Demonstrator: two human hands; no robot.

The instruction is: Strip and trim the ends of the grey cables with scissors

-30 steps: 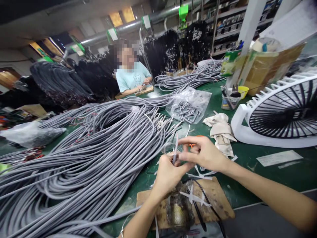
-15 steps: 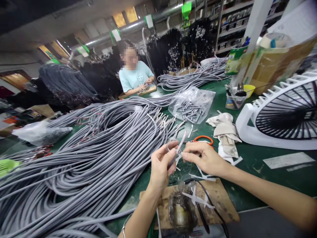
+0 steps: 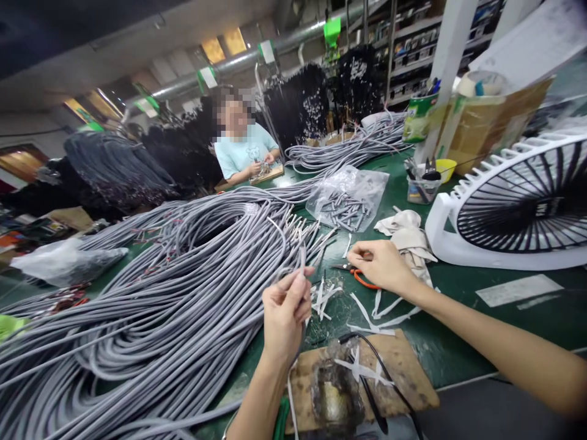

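Note:
My left hand (image 3: 285,308) is closed around a grey cable (image 3: 302,261), whose stripped, pale end points up above the thumb. My right hand (image 3: 385,266) is apart from it to the right, thumb and fingertips pinched together; whatever may be between them is too small to make out. Just under those fingers lie orange-handled scissors (image 3: 364,281), partly covered by the hand. White strips (image 3: 324,299) and fine wire-like scraps (image 3: 321,330) are scattered on the table between my hands. Beside my left hand spreads a large bundle of grey cables (image 3: 183,293), their pale ends (image 3: 298,229) gathered beyond it.
Near me, a brown board (image 3: 408,373) carries a dark wrapped block (image 3: 337,391) and a black cord. A clear bag of short grey pieces (image 3: 346,198), a cloth (image 3: 408,235) and a white fan (image 3: 438,238) stand beyond. A co-worker (image 3: 245,150) sits across the green table (image 3: 458,318).
My hands have separated: the right moved away from the cable end to above the scissors, while the left still holds the cable, now upright. The view has shifted slightly.

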